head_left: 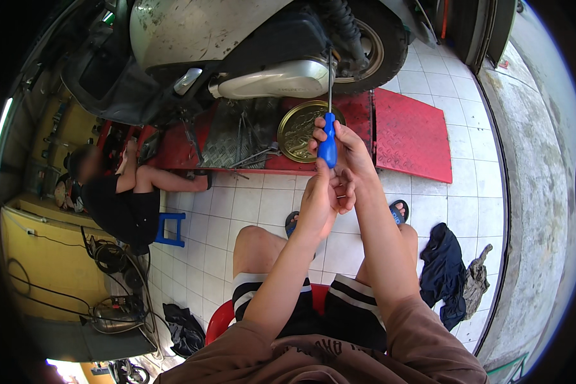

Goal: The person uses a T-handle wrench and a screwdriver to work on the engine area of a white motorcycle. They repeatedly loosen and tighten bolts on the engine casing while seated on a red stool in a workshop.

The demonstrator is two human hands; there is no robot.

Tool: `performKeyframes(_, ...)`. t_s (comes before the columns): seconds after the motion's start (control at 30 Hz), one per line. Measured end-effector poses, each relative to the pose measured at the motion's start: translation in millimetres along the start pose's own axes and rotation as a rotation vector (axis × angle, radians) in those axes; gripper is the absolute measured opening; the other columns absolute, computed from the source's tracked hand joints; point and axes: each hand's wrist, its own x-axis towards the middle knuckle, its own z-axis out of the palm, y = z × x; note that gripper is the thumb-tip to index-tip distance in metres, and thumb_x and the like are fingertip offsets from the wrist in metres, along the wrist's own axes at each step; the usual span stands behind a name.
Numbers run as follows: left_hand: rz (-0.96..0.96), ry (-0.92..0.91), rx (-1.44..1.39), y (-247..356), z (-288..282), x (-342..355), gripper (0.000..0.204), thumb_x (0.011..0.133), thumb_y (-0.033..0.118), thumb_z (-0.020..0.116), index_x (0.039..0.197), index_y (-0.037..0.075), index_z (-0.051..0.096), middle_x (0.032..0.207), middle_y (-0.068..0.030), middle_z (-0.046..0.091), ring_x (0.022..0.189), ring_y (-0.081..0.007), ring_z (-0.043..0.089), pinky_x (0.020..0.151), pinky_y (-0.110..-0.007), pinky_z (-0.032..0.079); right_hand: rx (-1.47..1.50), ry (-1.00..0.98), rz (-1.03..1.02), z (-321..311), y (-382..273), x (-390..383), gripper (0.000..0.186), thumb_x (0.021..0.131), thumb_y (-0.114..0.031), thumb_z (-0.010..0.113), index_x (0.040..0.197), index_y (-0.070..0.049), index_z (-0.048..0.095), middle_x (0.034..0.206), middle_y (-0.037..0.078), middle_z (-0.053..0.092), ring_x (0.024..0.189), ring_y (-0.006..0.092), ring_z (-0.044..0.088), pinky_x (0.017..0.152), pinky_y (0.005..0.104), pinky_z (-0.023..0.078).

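A screwdriver with a blue handle [327, 144] and a long thin shaft points away from me. Its tip reaches the dark cover behind the scooter's silver engine case [281, 80]; the exact contact is too small to see. My right hand [355, 150] is closed round the handle, thumb and fingers on either side. Just below, my left hand [320, 201] is closed at the butt end, its thumb against the handle and its other fingers curled. Under the engine case, a round gold tray [283, 142] holds several small metal parts.
The scooter stands over a red lift platform [413, 131], where a wrench [257, 155] and other tools lie. At left, another person [118, 205] sits by a blue stool [171, 229]. Dark cloths [443, 269] lie on the tiles at right. A compressor with hoses [115, 313] stands lower left.
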Motion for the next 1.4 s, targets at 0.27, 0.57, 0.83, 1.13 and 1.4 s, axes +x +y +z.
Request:
performKeyframes(0.27, -0.183, -0.250, -0.923, 16.9, -5.8, -5.0, 0.044, 0.100, 0.043, 0.044, 0.103, -0.001, 0.051, 0.077, -0.0015, 0.047, 0.062, -0.0079, 0.046, 0.052, -0.020, 0.039, -0.057, 0.022, 0.015, -4.1, 4.7, 5.2, 0.037, 0.096, -0.030, 0.054, 0.115, 0.002, 0.051, 0.094, 0.011, 0.060, 0.090, 0.0240, 0.060, 0.078, 0.0349, 0.052)
performKeyframes(0.57, -0.032, -0.034, 0.146, 32.6, -2.2, -3.3, 0.055, 0.096, 0.051, 0.047, 0.099, -0.003, 0.059, 0.079, -0.0108, 0.065, 0.060, -0.0142, 0.060, 0.050, -0.023, 0.042, -0.376, 0.249, -0.059, -2.7, -9.5, 3.2, 0.035, 0.094, -0.037, 0.055, 0.103, -0.003, 0.059, 0.088, 0.006, 0.061, 0.077, 0.0158, 0.059, 0.069, 0.0310, 0.051)
performKeyframes(0.83, 0.159, 0.244, 0.522, 29.0, 2.0, -2.8, 0.034, 0.092, 0.029, 0.064, 0.088, -0.004, 0.065, 0.072, -0.0102, 0.067, 0.053, -0.0129, 0.062, 0.046, -0.022, 0.043, -0.317, 0.256, -0.040, 2.6, -13.0, 0.7, 0.025, 0.092, -0.025, 0.063, 0.098, -0.001, 0.059, 0.085, 0.006, 0.065, 0.067, 0.0111, 0.062, 0.061, 0.0246, 0.053)
performKeyframes(1.13, 0.753, 0.534, 1.138, 30.9, 10.8, -5.8, 0.017, 0.083, 0.009, 0.072, 0.075, -0.004, 0.066, 0.058, -0.0054, 0.064, 0.048, -0.0077, 0.059, 0.047, -0.021, 0.043, -0.234, 0.194, -0.069, 7.0, -13.6, 3.2, 0.027, 0.088, -0.024, 0.069, 0.098, -0.001, 0.058, 0.081, 0.004, 0.064, 0.064, 0.0083, 0.060, 0.059, 0.0218, 0.051)
performKeyframes(1.4, 0.689, 0.508, 1.270, 25.2, 10.6, -5.3, 0.020, 0.080, 0.014, 0.075, 0.072, -0.002, 0.066, 0.056, -0.0054, 0.065, 0.049, -0.0096, 0.061, 0.046, -0.023, 0.044, -0.428, 0.345, 0.000, 13.6, -15.2, 4.8, 0.020, 0.085, -0.018, 0.072, 0.088, -0.003, 0.058, 0.070, 0.000, 0.059, 0.056, 0.0053, 0.055, 0.050, 0.0196, 0.048)
